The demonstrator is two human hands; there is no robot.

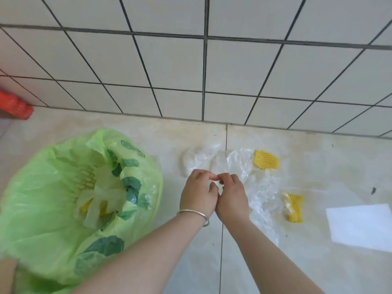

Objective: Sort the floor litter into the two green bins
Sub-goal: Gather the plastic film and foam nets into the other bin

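- While you look down at the floor (297, 272), your two hands meet just in front of the clear plastic film (237, 164), which I use as the landmark for everything else.
- Your left hand (198, 193) has its fingers curled, thumb and forefinger pressed together at the near edge of the film; it seems to pinch a bit of that film, though the piece between the fingertips is too small to be sure of.
- Your right hand (232, 198) is curled the same way, its fingertips touching those of the left hand, the heels of both hands side by side.
- A thin metal bangle (194, 214) sits on your left wrist.
- The film itself lies crumpled and flat on the floor, spreading from beyond your hands to their right and back toward you along your right forearm.
- One yellow foam net (266, 159) lies at the far right edge of the film, touching it.
- A second yellow foam net (293, 206) lies to the right of the film, nearer to you, with a paler scrap against its left side.
- A white sheet (360, 225) lies flat on the floor well to the right of the film.
- One green bin (31, 209), lined with a green bag, stands well to the left of the film; pale plastic and something yellow lie inside it.
- A tiled wall (191, 60) rises beyond the film.
- An orange object (14, 106) lies at the wall's foot, far left of the film.
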